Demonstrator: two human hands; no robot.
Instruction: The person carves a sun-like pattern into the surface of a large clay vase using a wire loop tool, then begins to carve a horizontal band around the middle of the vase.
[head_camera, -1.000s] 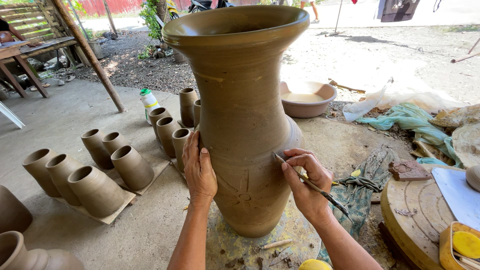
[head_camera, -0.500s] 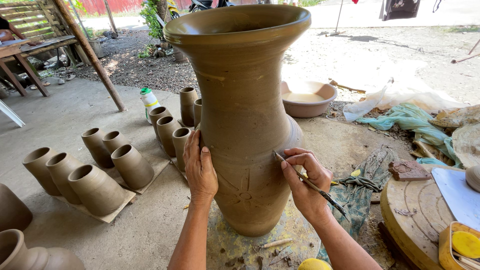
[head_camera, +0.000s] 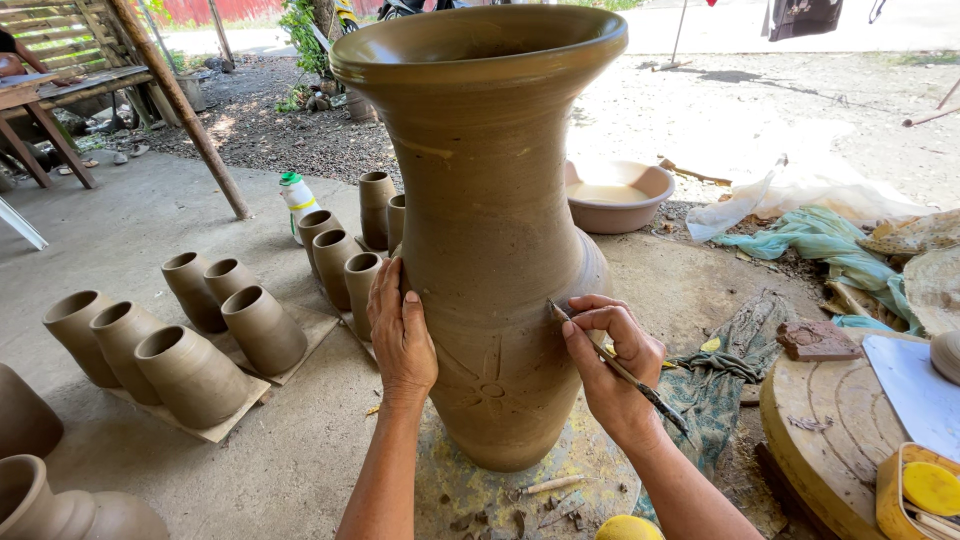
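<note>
a thin carving tool (head_camera: 615, 365) is pinched in the grip of the right hand (head_camera: 610, 365), between thumb and forefingers, with its tip set against the wall of the tall clay vase (head_camera: 490, 230) at the shoulder, on the vase's right side. the left hand (head_camera: 402, 335) is laid flat and open against the vase's left flank; nothing is grasped by it, and the wall is only steadied.

the vase is stood upright on a clay-smeared patch of the concrete floor (head_camera: 250, 470), between the two forearms. a flower-like motif (head_camera: 490, 385) is seen incised low on the belly, just below the tool tip.

the step in hand is judged to be line incising of the surface decoration. for the next stroke, light even pressure is judged to be required, with the counter-support of the left hand kept opposite the tool so that the soft wall is not dented.

further out, small unfired pots (head_camera: 190, 370) are laid on boards to the left, a shallow basin (head_camera: 617, 195) is set behind, and a round wooden worktop (head_camera: 830, 430) is placed at right.
</note>
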